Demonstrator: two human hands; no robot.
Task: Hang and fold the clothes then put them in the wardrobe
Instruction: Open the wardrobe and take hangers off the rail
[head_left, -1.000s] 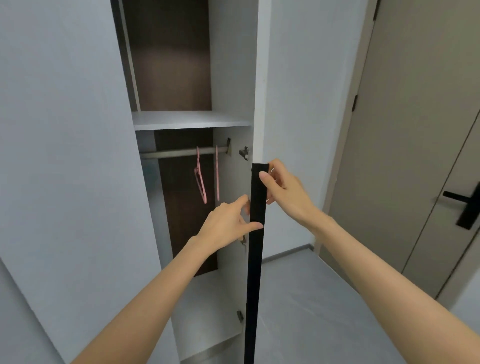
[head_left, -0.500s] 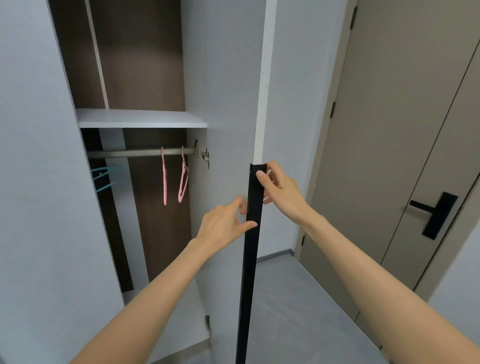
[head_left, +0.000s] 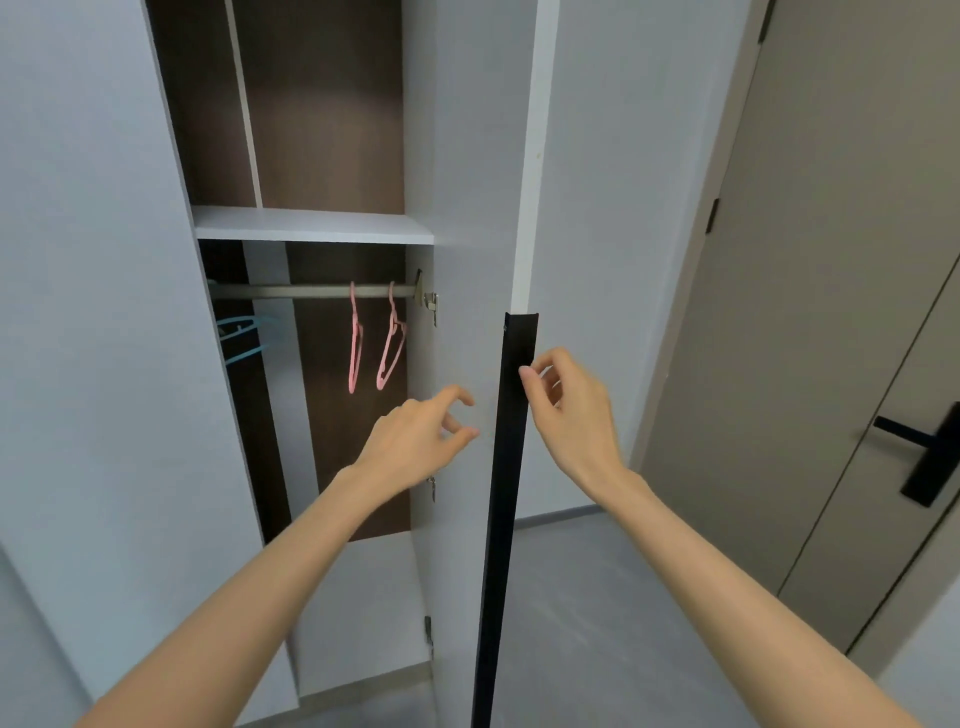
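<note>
My right hand (head_left: 571, 410) sets its thumb on the long black handle strip (head_left: 506, 467) edging the open grey wardrobe door (head_left: 478, 182), fingers curled beside it, a pinch or not I cannot tell, probably to steady it, while my left hand (head_left: 415, 436), loosely curled and empty, points towards two pink plastic hangers (head_left: 389, 343) on the rail; no clothes show.

Pretty plain room tbh. Pale grey wall (head_left: 613, 208) just right of the white wardrobe (head_left: 467, 156), grey skirting board (head_left: 556, 517) at its foot, grey floor (head_left: 597, 623). Further right was a taupe door (head_left: 831, 260) with a black lever handle (head_left: 924, 462) and black hinge (head_left: 714, 215). Soft, even light.
</note>
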